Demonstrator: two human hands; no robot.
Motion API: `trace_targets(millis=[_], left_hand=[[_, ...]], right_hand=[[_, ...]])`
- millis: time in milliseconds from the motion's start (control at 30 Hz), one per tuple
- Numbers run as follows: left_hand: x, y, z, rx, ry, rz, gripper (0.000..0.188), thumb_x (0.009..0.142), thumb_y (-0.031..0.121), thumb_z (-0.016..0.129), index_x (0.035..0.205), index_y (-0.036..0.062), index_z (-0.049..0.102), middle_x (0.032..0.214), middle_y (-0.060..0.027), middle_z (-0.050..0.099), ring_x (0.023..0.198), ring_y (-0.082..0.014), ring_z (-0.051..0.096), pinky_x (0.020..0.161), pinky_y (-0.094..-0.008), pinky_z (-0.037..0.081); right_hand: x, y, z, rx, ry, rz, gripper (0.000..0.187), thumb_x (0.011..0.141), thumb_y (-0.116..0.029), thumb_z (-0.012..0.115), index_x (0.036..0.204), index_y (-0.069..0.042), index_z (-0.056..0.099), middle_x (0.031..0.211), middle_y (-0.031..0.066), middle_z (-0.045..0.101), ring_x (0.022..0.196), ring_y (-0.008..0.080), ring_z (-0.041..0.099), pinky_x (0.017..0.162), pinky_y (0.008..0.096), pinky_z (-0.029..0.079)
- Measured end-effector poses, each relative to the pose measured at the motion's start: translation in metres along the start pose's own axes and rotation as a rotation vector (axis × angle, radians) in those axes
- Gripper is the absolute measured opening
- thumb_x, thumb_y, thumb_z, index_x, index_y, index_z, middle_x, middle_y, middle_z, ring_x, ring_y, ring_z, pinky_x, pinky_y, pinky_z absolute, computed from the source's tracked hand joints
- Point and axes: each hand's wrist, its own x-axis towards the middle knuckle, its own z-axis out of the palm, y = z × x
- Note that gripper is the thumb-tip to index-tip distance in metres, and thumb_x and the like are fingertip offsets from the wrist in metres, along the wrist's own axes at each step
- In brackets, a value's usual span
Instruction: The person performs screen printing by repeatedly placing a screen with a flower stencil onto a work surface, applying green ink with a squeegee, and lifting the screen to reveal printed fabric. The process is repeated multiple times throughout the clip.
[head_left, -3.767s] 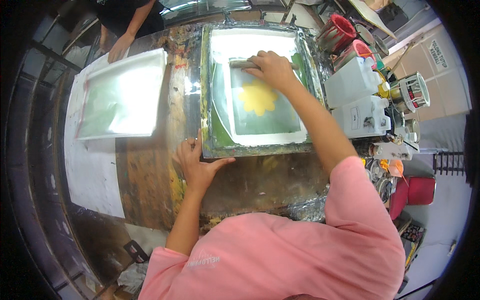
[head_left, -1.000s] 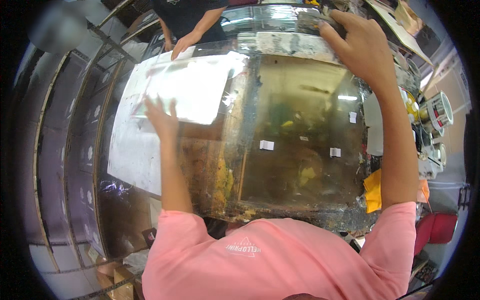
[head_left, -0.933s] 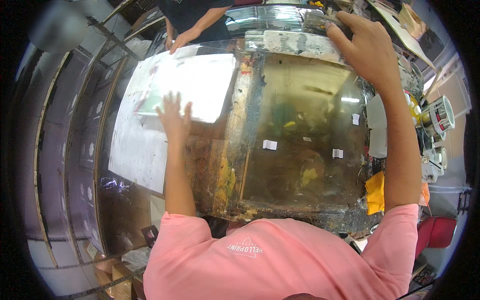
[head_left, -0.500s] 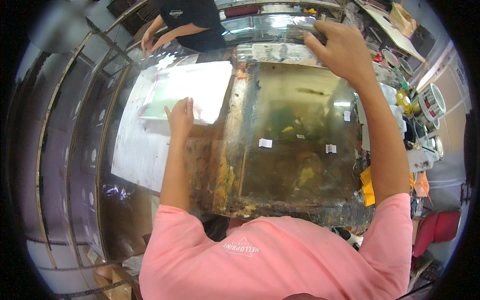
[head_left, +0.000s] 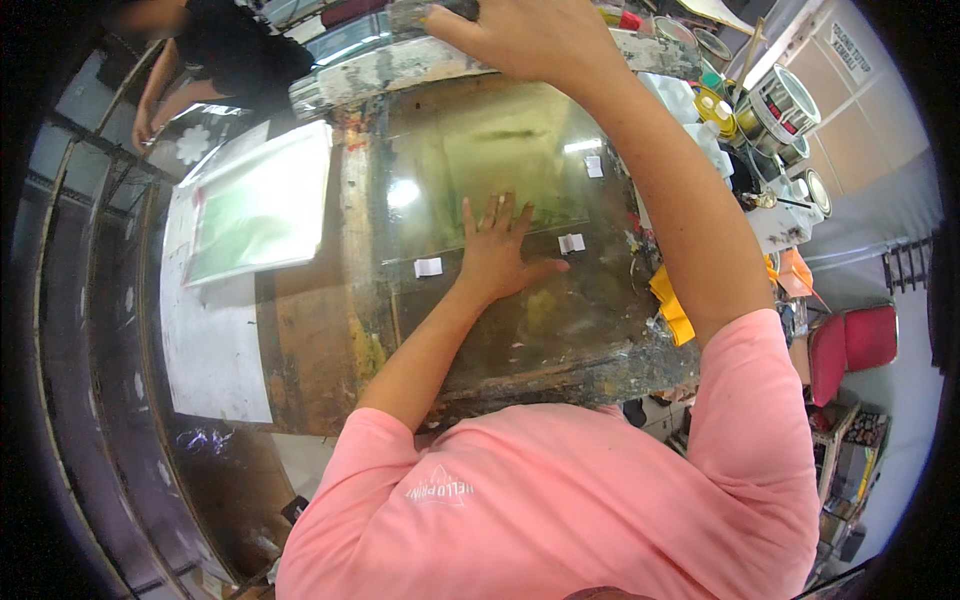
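Observation:
My left hand [head_left: 500,250] lies with fingers spread on a clear sheet [head_left: 430,215], whose near edge runs close to small white tabs [head_left: 428,267]. The sheet rests on a glossy, stained brown board [head_left: 560,320]. Beyond the board's far side, my right hand [head_left: 530,40] reaches to the upper edge of view. Its thumb sits against a dark bar-like thing [head_left: 408,14]; the other fingers are mostly cut off, and what they close on is unclear. To the left, a stack of shiny clear sheets [head_left: 262,205] lies on white paper [head_left: 215,350].
A paint-smeared pale beam [head_left: 390,75] crosses the board's far side. Cans [head_left: 785,100], a yellow container [head_left: 715,110] and orange cloth [head_left: 672,305] crowd the right. A co-worker's hand [head_left: 143,128] is at far left, near rack bars [head_left: 90,150]. A red chair [head_left: 868,335] stands right.
My left hand has moved right from the sheet stack onto the board, where a clear sheet now lies. The whole view has shifted, with the scene sliding left.

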Motion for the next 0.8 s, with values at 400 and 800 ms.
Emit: trace_targets(millis=[400,800], left_hand=[[0.004,0.019,0.013,-0.065,0.077,0.047,0.126,0.074,0.099,0.052,0.155,0.0031,0.055,0.167,-0.0267,0.039,0.158,-0.0456,0.031,0.122,-0.0788,-0.005],[0.003,0.021,0.015,-0.124,0.174,0.093,0.116,0.073,0.094,0.062,0.147,0.0045,0.063,0.162,-0.0245,0.046,0.156,-0.0452,0.035,0.123,-0.0777,-0.001]], right_hand=[[0.020,0.005,-0.004,-0.046,-0.033,0.013,0.056,0.092,-0.047,0.055,0.084,0.004,0.076,0.082,0.0284,0.073,0.084,0.0437,0.074,0.085,0.0527,0.057],[0.017,0.004,-0.003,-0.032,-0.095,0.059,0.056,0.091,-0.047,0.056,0.080,0.005,0.074,0.082,0.0289,0.072,0.083,0.0449,0.072,0.081,0.0529,0.056]])
